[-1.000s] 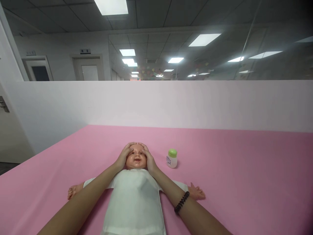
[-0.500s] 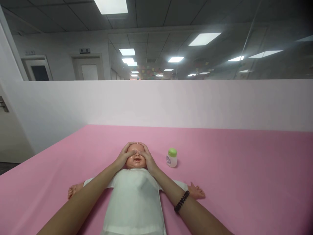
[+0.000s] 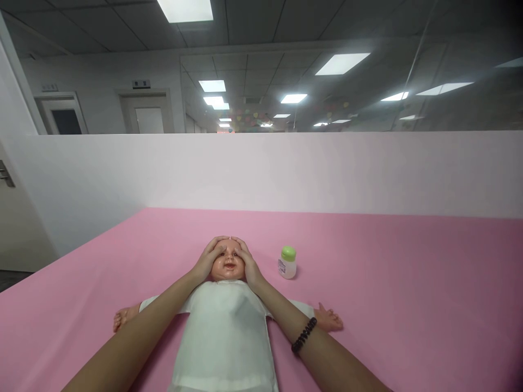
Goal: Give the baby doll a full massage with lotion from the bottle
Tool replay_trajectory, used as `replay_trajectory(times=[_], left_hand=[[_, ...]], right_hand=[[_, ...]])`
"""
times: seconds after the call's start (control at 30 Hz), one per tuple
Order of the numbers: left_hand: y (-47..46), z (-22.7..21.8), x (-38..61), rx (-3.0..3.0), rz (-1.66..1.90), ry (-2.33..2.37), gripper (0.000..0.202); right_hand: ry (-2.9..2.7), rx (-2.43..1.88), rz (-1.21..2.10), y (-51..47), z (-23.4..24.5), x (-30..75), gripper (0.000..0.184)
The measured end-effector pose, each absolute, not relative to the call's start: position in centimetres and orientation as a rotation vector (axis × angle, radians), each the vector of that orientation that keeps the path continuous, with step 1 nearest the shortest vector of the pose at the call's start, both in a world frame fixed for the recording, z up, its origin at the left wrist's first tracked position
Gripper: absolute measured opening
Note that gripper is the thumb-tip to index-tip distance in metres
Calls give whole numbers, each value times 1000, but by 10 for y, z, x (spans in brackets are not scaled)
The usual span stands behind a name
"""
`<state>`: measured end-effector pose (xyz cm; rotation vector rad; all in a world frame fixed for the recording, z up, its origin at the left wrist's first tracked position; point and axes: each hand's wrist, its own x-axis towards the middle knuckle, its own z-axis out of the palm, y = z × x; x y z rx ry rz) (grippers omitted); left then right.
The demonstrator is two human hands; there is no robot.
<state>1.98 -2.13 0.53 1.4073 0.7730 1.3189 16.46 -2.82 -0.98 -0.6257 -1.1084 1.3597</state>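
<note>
"What has been changed since the frame half a second ago?"

"The thumbs, mainly. The eyes of the doll [image 3: 225, 340] were covered by them then; now the thumbs have been drawn outward, and the eyes are partly uncovered, much as was seen a second ago."

"And how are the hands placed?"

"The doll's head [image 3: 227, 269] is clasped between them, with the left hand [image 3: 205, 260] cupped on the left side and the right hand [image 3: 250, 263] on the right. The fingers are nearly brought together over the crown."

"Has the doll been shifted?"

"No shift can be seen. It is laid on its back on the pink surface [image 3: 392, 283], its head toward the far white wall [image 3: 294, 171], its arms spread left and right beneath the forearms."

"Can any writing be read?"

"None clearly. A label [image 3: 281, 267] is carried by the green-capped jar [image 3: 289, 269], stood upright to the right of the head, but its print is too small to be made out. The sign [image 3: 141, 84] above the far door [image 3: 149, 118] is likewise too blurred to be read."
</note>
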Motion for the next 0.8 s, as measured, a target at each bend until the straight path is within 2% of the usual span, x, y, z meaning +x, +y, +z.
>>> replay_trajectory(times=[0.3, 0.5, 0.8], left_hand=[[-15, 0, 19, 1418, 1377, 746, 37], [-26, 8, 17, 1445, 1309, 754, 47], [-29, 9, 18, 1383, 1288, 758, 48]], right_hand=[[-1072, -618, 1380, -27, -12, 163, 56], [-1116, -662, 1349, -39, -1, 167, 54], [-1115, -687, 1343, -43, 6, 166, 55]])
